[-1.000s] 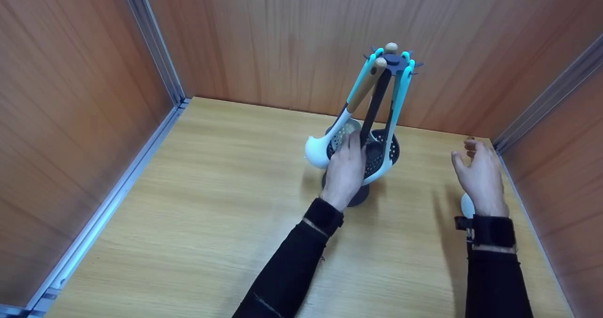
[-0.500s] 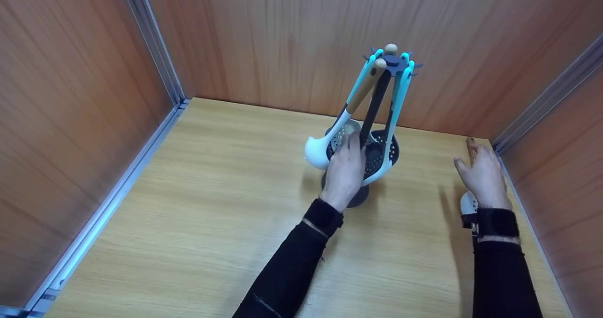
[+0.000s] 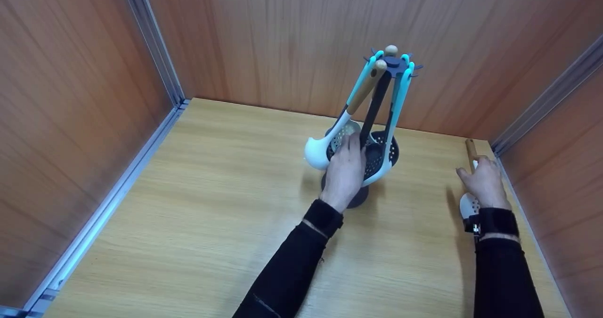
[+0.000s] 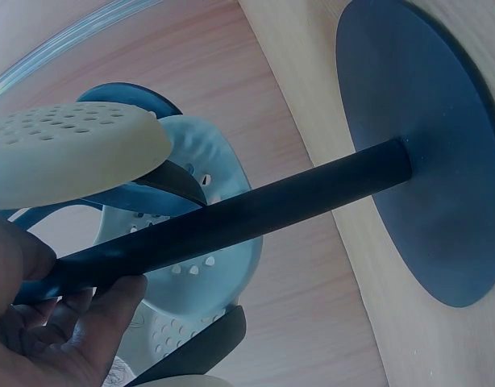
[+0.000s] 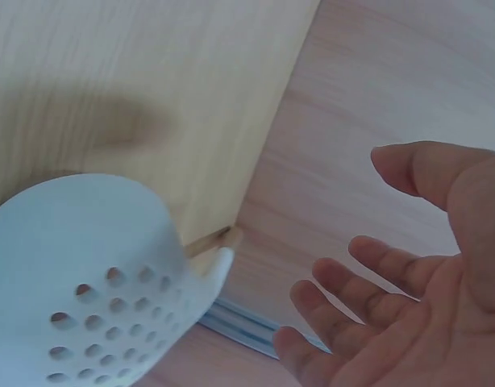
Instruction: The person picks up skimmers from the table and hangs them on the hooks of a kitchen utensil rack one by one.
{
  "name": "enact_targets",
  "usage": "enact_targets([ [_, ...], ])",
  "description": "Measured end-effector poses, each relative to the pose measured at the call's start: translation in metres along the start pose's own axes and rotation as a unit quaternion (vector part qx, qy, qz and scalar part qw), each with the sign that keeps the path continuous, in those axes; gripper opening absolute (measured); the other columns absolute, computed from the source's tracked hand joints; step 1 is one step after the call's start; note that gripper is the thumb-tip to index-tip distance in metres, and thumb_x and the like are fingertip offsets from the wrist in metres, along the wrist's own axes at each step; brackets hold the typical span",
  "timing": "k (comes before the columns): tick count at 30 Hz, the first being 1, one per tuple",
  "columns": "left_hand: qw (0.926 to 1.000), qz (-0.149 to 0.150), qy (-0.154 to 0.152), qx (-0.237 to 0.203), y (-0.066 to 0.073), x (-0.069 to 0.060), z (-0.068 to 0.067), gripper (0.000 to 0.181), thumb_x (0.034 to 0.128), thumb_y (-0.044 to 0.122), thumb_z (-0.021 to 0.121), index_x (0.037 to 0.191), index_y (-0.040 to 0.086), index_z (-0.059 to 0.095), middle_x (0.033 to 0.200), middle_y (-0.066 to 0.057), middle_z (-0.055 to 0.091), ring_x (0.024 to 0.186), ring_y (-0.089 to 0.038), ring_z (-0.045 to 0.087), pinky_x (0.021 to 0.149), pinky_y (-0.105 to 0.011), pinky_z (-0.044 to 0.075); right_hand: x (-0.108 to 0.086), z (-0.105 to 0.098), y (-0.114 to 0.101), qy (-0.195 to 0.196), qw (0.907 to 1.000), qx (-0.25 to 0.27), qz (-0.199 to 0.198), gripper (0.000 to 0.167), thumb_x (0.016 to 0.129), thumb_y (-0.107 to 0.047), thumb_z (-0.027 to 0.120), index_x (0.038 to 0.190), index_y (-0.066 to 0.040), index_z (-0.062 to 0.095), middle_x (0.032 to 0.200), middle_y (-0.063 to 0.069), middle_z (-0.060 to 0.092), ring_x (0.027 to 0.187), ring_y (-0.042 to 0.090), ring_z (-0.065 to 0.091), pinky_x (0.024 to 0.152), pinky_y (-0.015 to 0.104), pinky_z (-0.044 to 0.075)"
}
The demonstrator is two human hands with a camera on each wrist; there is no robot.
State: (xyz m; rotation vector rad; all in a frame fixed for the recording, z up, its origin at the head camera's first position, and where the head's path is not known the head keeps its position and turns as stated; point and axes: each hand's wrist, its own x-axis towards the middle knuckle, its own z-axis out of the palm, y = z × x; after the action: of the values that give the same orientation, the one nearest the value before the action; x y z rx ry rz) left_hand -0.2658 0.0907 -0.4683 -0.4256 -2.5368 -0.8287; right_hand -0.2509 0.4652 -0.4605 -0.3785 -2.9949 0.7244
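A dark utensil stand (image 3: 393, 63) carries several hanging utensils, among them a white ladle (image 3: 316, 153) with a wooden handle and others with turquoise handles. My left hand (image 3: 346, 167) grips its dark pole (image 4: 272, 211), above the round base (image 4: 425, 153). At the right, a white skimmer (image 3: 469, 206) with a wooden handle lies on the table; its perforated bowl (image 5: 78, 250) looms large in the right wrist view. My right hand (image 3: 485, 183) hovers over the skimmer, fingers spread and relaxed, with a visible gap to it in the right wrist view.
The wooden table (image 3: 226, 191) is enclosed by a back panel (image 3: 273, 40), a left panel (image 3: 70, 96) and a right panel (image 3: 565, 176). Metal profiles (image 3: 155, 49) run along the corners. The skimmer lies close to the right panel.
My right hand has drawn back toward me and lowered over the skimmer, uncovering more of its wooden handle and perforated bowl. My left hand and the stand stay put.
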Motion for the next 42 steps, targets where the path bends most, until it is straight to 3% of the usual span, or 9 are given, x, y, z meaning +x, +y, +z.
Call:
enact_targets([
  [12,0.9999,-0.005,-0.008,-0.007,0.001,0.001,-0.001,0.041,0.1238,0.024,0.062,0.160,0.003,0.060,0.141,-0.011,0.076,0.121,-0.020,0.085,0.101,-0.030,0.072,0.007,0.003,0.016,-0.061,0.9971,-0.008,0.045,0.087,0.120,-0.031,0.059,0.175,0.022,0.019,0.171,0.059,0.023,0.163,0.075,0.026,0.136,0.083,0.033],
  [18,0.9997,0.014,0.020,-0.008,0.001,0.000,0.001,0.039,0.1229,0.021,0.064,0.156,0.001,0.062,0.135,-0.012,0.077,0.115,-0.023,0.086,0.094,-0.032,0.074,0.009,0.003,0.025,-0.102,0.9922,0.001,0.073,0.096,0.120,-0.038,0.056,0.177,0.021,0.007,0.172,0.061,0.015,0.161,0.082,0.022,0.134,0.088,0.032],
  [22,0.9988,0.029,0.040,-0.006,0.001,-0.001,0.001,0.037,0.1220,0.018,0.065,0.153,-0.001,0.063,0.132,-0.014,0.078,0.111,-0.025,0.086,0.089,-0.033,0.074,0.010,0.004,0.031,-0.109,0.9909,0.001,0.079,0.097,0.120,-0.038,0.055,0.176,0.022,0.004,0.170,0.062,0.019,0.158,0.081,0.028,0.132,0.088,0.036],
  [28,0.9986,0.033,0.040,-0.002,0.001,-0.002,0.002,0.037,0.1217,0.018,0.065,0.153,-0.001,0.063,0.134,-0.014,0.077,0.111,-0.025,0.086,0.089,-0.034,0.075,0.012,0.007,0.037,-0.120,0.9897,0.003,0.077,0.096,0.121,-0.034,0.054,0.174,0.025,-0.001,0.167,0.064,0.024,0.156,0.075,0.041,0.131,0.082,0.042],
  [31,0.9985,0.034,0.043,0.001,0.001,-0.002,0.002,0.037,0.1217,0.019,0.065,0.153,-0.001,0.063,0.134,-0.014,0.077,0.111,-0.024,0.086,0.089,-0.033,0.074,0.011,0.007,0.036,-0.123,0.9898,0.000,0.072,0.096,0.121,-0.035,0.054,0.172,0.028,0.002,0.160,0.064,0.035,0.143,0.068,0.055,0.126,0.079,0.050],
  [37,0.9989,0.029,0.038,0.003,0.002,0.000,0.002,0.037,0.1219,0.020,0.065,0.153,0.000,0.063,0.134,-0.014,0.077,0.113,-0.024,0.085,0.090,-0.033,0.074,0.009,0.006,0.036,-0.120,0.9904,-0.006,0.069,0.095,0.121,-0.032,0.056,0.172,0.029,0.003,0.153,0.061,0.045,0.124,0.056,0.061,0.110,0.070,0.060],
  [40,0.9994,0.022,0.025,0.003,0.002,0.000,0.001,0.038,0.1223,0.020,0.065,0.155,0.000,0.062,0.136,-0.013,0.077,0.114,-0.024,0.085,0.090,-0.032,0.074,0.008,0.009,0.037,-0.112,0.9920,-0.018,0.055,0.091,0.118,-0.024,0.062,0.172,0.028,0.009,0.150,0.059,0.048,0.124,0.059,0.064,0.100,0.063,0.064],
  [42,0.9997,0.017,0.017,0.004,0.002,0.000,0.001,0.039,0.1226,0.021,0.064,0.156,0.001,0.061,0.137,-0.013,0.076,0.115,-0.023,0.085,0.091,-0.031,0.074,0.007,0.011,0.038,-0.106,0.9928,-0.029,0.047,0.087,0.117,-0.018,0.064,0.171,0.029,0.015,0.149,0.060,0.048,0.129,0.065,0.063,0.101,0.065,0.064],
])
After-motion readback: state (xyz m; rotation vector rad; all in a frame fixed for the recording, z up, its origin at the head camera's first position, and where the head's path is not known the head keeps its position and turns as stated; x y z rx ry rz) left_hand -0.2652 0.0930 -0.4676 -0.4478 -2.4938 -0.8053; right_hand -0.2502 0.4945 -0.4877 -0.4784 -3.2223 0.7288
